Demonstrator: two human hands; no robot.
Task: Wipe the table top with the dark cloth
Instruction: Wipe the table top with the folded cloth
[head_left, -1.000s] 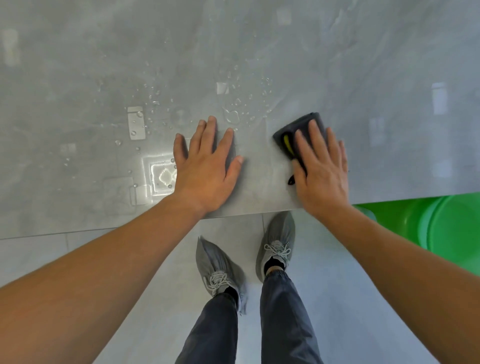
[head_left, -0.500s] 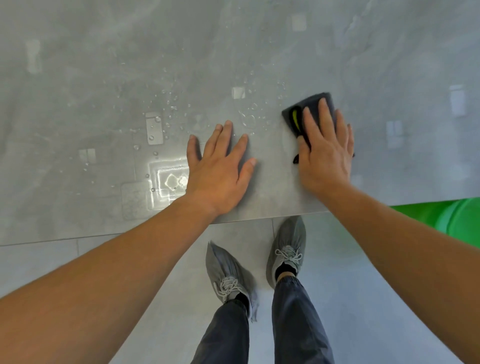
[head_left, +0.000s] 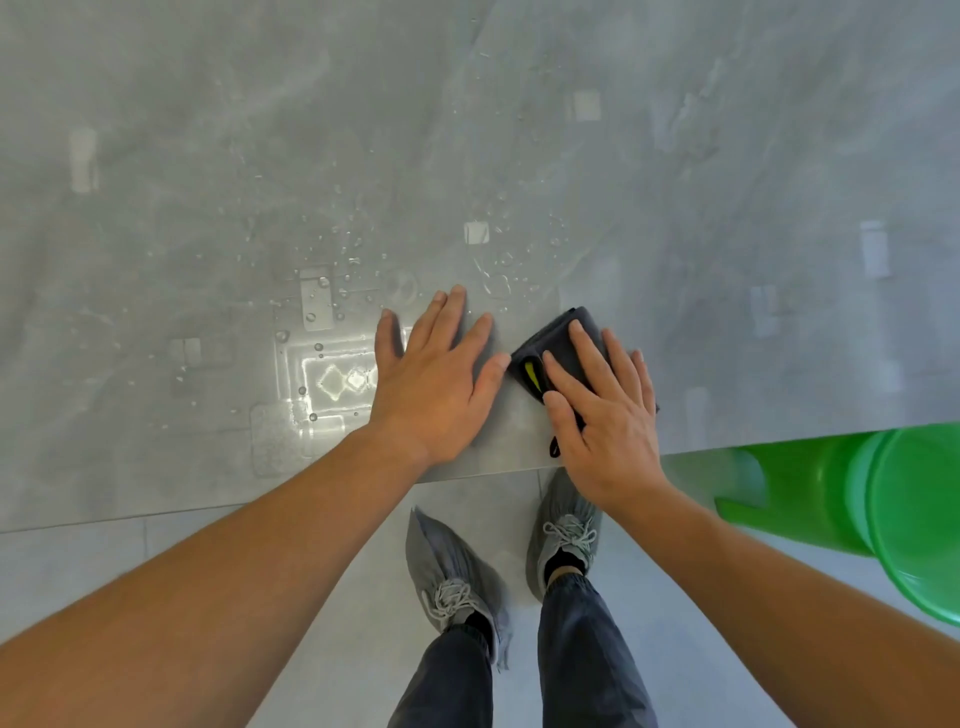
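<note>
Your right hand (head_left: 602, 421) lies palm down on the dark grey folded cloth (head_left: 550, 340), fingers straight and a little apart, pressing it flat onto the glossy grey marbled table top (head_left: 727, 208). The cloth sits close to the near edge of the table top, about midway along the stretch in view. Most of it is hidden under your palm and fingers. Its far corner shows past your fingertips, and its left side shows beside your index finger and thumb. A yellow-green strip (head_left: 530, 375) runs along that left side, and a small dark loop (head_left: 555, 447) pokes out below your thumb, just inside the near edge.

Your left hand (head_left: 436, 384) rests flat on the bare table top just left of the cloth, fingers spread and holding nothing, with the wrist over the near edge. Its thumb tip lies right beside the cloth's left corner; you cannot tell from here whether they touch.

Scattered water droplets (head_left: 353, 254) lie on the table top beyond and to the left of your left hand, away from the cloth. A bright green plastic stool (head_left: 831, 488) stands on the floor past the near edge, to the right. Your grey laced shoes (head_left: 452, 571) stand on the pale tiled floor (head_left: 104, 561) below that edge.
</note>
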